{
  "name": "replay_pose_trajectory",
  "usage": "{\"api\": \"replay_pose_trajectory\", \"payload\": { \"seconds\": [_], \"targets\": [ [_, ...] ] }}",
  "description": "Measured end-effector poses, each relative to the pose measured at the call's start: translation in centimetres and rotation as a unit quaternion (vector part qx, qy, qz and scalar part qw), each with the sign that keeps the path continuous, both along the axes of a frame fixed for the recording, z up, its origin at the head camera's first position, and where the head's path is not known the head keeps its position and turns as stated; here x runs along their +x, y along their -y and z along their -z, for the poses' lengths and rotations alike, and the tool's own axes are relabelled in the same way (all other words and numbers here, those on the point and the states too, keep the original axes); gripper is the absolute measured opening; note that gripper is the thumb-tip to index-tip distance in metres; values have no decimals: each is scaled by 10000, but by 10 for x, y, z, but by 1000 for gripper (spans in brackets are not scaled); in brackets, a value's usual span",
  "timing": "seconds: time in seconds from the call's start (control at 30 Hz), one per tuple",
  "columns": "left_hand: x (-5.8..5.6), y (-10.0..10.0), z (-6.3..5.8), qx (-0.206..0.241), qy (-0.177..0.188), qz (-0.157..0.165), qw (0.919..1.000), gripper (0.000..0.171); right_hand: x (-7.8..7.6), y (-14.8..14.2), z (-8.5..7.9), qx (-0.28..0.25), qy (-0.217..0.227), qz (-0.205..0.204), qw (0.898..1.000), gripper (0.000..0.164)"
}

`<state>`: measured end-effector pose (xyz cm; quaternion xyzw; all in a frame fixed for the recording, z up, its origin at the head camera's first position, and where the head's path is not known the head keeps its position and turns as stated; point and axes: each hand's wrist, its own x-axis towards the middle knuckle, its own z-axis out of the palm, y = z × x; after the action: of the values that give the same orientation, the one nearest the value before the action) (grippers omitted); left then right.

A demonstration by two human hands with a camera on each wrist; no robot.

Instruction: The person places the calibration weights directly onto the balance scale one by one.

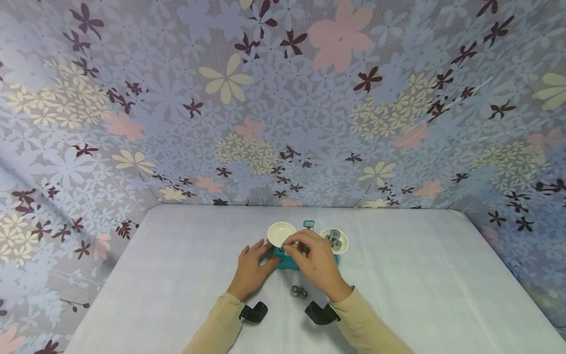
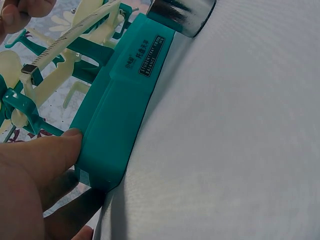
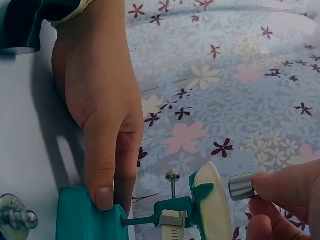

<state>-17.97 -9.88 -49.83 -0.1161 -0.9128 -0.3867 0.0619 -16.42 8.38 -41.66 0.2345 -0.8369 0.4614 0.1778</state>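
A green tray balance (image 1: 287,263) with two cream pans stands on the table, and my left hand (image 1: 251,270) grips the left end of its base (image 2: 115,110). The thumb lies on one side of the base and the fingers reach round the other. My right hand (image 1: 319,260) pinches a small shiny metal cylinder (image 3: 241,187) between thumb and fingers, held close over the left pan (image 1: 281,233). That pan looks bare. In the right pan (image 1: 345,242) sit several metal cylinders (image 1: 335,234). My right hand covers part of the balance's middle in the head view.
A few knobbed metal weights (image 1: 295,291) stand on the white table (image 1: 420,275) in front of the balance, between my forearms. Black wrist mounts (image 1: 254,312) hang inward from both wrists. Flower-patterned fabric (image 1: 283,123) rises behind the table and at its sides.
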Motion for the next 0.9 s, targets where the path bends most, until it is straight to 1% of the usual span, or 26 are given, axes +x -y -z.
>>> {"api": "replay_pose_trajectory", "payload": {
  "seconds": [0.13,0.33,0.57,0.73,0.9],
  "targets": [
    [-1,0,-1,-2,-28,30,10000,50,-2,2,-1,38,-49,83,9999,5],
    [0,0,-2,4,21,28,10000,50,-6,8,-2,219,-271,250,9991,6],
    [0,0,-3,59,31,32,10000,50,-11,14,0,448,-342,409,9976,7],
    [0,1,-3,109,66,62,9999,50,-13,17,-2,630,-372,527,9959,6],
    [0,1,-2,105,62,81,9999,50,-16,20,-3,720,-366,533,9953,7]
  ]
}}
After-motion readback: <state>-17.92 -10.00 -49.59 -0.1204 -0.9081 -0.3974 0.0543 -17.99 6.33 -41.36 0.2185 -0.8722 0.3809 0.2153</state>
